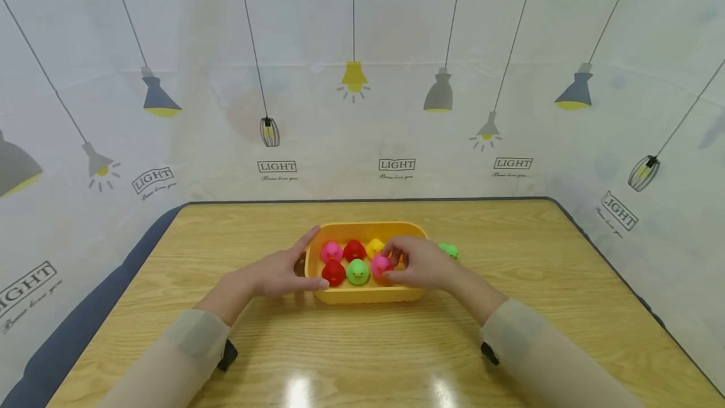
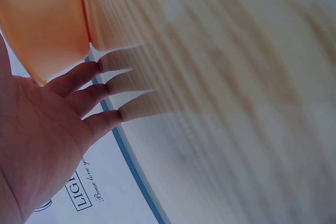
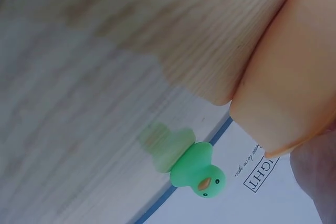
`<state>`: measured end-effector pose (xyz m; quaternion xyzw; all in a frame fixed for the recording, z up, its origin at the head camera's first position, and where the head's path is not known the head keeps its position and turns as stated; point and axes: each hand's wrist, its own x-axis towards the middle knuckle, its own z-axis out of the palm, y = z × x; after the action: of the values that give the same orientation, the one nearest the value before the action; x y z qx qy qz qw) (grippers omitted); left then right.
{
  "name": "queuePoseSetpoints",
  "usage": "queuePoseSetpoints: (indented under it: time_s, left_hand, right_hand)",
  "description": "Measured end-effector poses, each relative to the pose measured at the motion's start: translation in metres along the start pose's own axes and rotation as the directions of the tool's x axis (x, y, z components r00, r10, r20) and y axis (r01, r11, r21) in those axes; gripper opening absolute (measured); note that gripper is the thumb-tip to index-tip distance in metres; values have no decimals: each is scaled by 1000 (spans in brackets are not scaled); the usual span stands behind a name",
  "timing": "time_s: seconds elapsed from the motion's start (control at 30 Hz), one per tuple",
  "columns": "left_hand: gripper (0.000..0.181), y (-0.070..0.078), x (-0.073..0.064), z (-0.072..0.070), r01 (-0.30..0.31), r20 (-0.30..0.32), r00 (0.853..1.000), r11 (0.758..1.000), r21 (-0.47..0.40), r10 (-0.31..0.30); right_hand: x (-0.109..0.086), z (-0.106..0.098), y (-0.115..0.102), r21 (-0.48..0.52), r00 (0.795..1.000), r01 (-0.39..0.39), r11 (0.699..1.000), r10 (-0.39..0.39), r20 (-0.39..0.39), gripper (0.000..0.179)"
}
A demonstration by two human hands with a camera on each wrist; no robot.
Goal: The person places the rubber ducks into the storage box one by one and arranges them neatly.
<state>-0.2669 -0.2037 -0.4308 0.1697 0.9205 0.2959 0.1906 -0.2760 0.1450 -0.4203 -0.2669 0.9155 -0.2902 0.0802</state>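
Note:
A yellow-orange plastic bin (image 1: 368, 296) on the table holds several rubber ducks. My left hand (image 1: 277, 271) is at its left end, thumb along the front rim, forefinger reaching toward the back corner. In the left wrist view, the other fingers of the left hand (image 2: 50, 124) are extended with tips at the tabletop. My right hand (image 1: 421, 263) reaches over the bin's right end and pinches a pink duck (image 1: 381, 265). To its left are a green duck (image 1: 357, 272), two red ducks (image 1: 333, 274) and another pink duck (image 1: 331, 251); a yellow duck (image 1: 374, 248) sits behind.
A green duck (image 3: 197, 171) stands on the table outside the bin, to its right. Something dark brown (image 1: 300, 264), mostly hidden by the left hand, is beside the bin's left end. The wooden table (image 1: 351, 345) meets a lamp-print curtain (image 1: 317, 143) at the back and sides.

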Motion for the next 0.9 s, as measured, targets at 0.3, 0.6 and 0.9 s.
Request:
queuePoseSetpoints:
  time_s: [0.3, 0.6, 0.9]
  left_hand:
    - [123, -1, 1, 0, 4, -2, 1000, 1000, 0, -4]
    - [124, 0, 1, 0, -1, 3, 1000, 1000, -1, 1]
    - [125, 0, 0, 0, -13, -3, 1000, 1000, 2, 13]
  right_hand:
    - [3, 1, 0, -87, 999, 15, 996, -12, 34, 26]
    - [8, 1, -4, -117, 993, -77, 990, 87, 79, 26]
    - [8, 3, -9, -150, 991, -100, 984, 112, 75, 27]
